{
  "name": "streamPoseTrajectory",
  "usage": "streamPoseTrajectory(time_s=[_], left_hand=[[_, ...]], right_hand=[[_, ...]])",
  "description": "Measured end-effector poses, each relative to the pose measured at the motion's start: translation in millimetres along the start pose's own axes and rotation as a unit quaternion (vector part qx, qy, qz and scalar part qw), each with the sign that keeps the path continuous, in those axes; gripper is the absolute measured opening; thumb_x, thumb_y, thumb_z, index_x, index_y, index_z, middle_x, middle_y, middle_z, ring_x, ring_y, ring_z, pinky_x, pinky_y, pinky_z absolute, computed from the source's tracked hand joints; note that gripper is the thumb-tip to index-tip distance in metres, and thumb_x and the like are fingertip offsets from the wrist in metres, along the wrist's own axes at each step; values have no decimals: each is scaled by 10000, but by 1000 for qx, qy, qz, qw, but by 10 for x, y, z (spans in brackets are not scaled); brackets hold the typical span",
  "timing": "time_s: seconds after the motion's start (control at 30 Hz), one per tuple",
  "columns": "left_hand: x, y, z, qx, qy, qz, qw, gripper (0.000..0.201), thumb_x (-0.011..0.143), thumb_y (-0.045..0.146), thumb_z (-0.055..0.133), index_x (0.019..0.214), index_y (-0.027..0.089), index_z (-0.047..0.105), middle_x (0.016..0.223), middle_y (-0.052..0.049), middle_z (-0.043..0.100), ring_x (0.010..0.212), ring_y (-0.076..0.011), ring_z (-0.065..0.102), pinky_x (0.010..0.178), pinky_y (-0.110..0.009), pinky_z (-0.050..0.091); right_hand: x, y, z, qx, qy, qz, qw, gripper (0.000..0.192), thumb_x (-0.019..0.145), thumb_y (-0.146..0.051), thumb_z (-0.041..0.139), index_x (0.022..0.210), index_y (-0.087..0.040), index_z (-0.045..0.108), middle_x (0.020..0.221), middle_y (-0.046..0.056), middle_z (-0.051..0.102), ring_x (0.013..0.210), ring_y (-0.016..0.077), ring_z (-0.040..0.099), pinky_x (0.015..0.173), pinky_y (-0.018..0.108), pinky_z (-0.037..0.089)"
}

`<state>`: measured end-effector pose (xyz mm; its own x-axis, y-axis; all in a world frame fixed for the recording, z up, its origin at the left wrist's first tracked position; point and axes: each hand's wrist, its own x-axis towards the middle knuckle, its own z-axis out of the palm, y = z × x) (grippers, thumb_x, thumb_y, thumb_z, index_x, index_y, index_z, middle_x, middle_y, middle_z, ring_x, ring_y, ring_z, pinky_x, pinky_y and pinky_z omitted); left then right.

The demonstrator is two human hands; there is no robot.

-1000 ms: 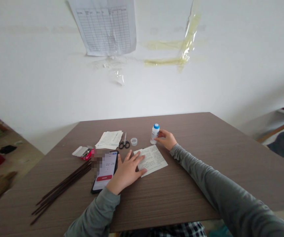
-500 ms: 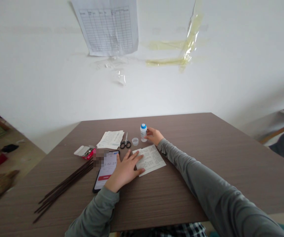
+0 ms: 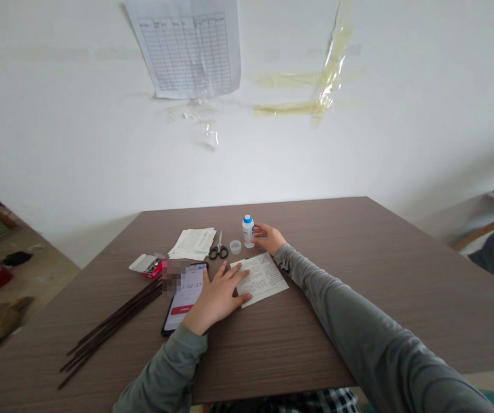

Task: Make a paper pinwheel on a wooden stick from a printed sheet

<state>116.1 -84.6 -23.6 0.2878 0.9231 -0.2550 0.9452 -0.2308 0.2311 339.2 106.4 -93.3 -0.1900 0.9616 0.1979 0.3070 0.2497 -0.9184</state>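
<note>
Your table (image 3: 380,275) lies bare to the right. Left, scissors (image 3: 218,249), cap (image 3: 235,246), phone (image 3: 185,297) and sticks (image 3: 109,324) crowd it.

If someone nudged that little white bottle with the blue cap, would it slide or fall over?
The bottle stands upright, tall for its narrow base, so it probably tips rather than slides. It looks like light plastic. The right hand beside it could steady it.

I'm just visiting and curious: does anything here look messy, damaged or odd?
Yes: yellowed tape strips hang peeling off the wall, holding nothing, beside a crinkled chart. On the table, the bottle's clear cap lies off beside it.
</note>
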Motion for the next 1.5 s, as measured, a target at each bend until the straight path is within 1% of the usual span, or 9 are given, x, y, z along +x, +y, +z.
streamPoseTrajectory(time_s=[0.23, 0.33, 0.43, 0.53, 0.7, 0.9, 1.17, 1.3, 1.5], left_hand=[[-9, 49, 13, 2, 8, 0, 1000, 705, 1279, 447, 738, 1973, 361, 645, 2137, -138, 440, 2032, -551, 278, 1563, -1008, 156], [-7, 81, 46, 3, 26, -3, 1000, 657, 1312, 434, 668, 1966, 379, 656, 2134, -125, 468, 2024, -544, 309, 1571, -986, 219], [11, 110, 106, 6, 54, -3, 999, 604, 1327, 415, 614, 1922, 390, 714, 2097, -126, 545, 1991, -538, 381, 1569, -967, 272], [39, 149, 169, 4, 81, 3, 997, 561, 1293, 434, 683, 1841, 391, 797, 2021, -147, 639, 1929, -566, 452, 1540, -1004, 293], [47, 263, 231, -19, 117, 11, 993, 542, 1208, 394, 840, 1747, 347, 864, 1879, -187, 739, 1816, -568, 571, 1526, -1019, 323], [25, 383, 272, -33, 141, 5, 989, 529, 1161, 368, 927, 1687, 315, 899, 1809, -197, 762, 1782, -552, 607, 1561, -999, 277], [37, 382, 298, -23, 142, 11, 989, 529, 1180, 426, 888, 1694, 301, 885, 1809, -211, 764, 1767, -565, 599, 1547, -1009, 297], [47, 363, 312, -21, 135, 12, 991, 542, 1184, 439, 871, 1710, 307, 869, 1863, -207, 742, 1798, -562, 578, 1533, -1017, 320], [87, 336, 333, -34, 139, 22, 989, 551, 1169, 458, 884, 1708, 344, 865, 1912, -179, 729, 1850, -577, 543, 1519, -1040, 313]], right_hand=[[-397, 51, -318, -42, 28, -24, 998, 538, 943, -85, 970, 1448, -269, 944, 1441, 121, 977, 1280, 308, 944, 1303, 574, 734], [-642, 113, -478, -117, 11, -98, 988, 411, 989, -145, 937, 1377, -281, 964, 1384, 102, 979, 1247, 308, 936, 1266, 544, 740], [-883, 166, -601, -180, -26, -161, 970, 309, 1057, -186, 899, 1338, -286, 978, 1373, 116, 978, 1325, 347, 925, 1273, 555, 728], [-1097, 188, -679, -231, -61, -213, 947, 269, 1090, -215, 907, 1336, -298, 979, 1415, 133, 977, 1343, 367, 923, 1241, 561, 732], [-1366, 140, -743, -284, -108, -266, 915, 154, 1151, -297, 903, 1278, -309, 990, 1256, 117, 989, 1207, 344, 934, 1124, 514, 723], [-1518, 73, -703, -320, -133, -260, 901, 211, 1107, -387, 983, 1287, -277, 989, 1215, 116, 973, 1184, 333, 921, 1113, 477, 685], [-1497, 86, -648, -350, -120, -242, 897, 303, 1005, -497, 1086, 1264, -359, 1007, 1224, 84, 948, 1124, 349, 884, 1017, 483, 687], [-1501, 73, -651, -370, -128, -232, 891, 348, 1016, -490, 1092, 1312, -324, 1017, 1254, 123, 962, 1153, 366, 900, 1038, 493, 681], [-1502, 79, -632, -363, -121, -229, 895, 270, 1033, -426, 1059, 1279, -322, 1022, 1226, 111, 963, 1151, 347, 899, 1034, 459, 674]])
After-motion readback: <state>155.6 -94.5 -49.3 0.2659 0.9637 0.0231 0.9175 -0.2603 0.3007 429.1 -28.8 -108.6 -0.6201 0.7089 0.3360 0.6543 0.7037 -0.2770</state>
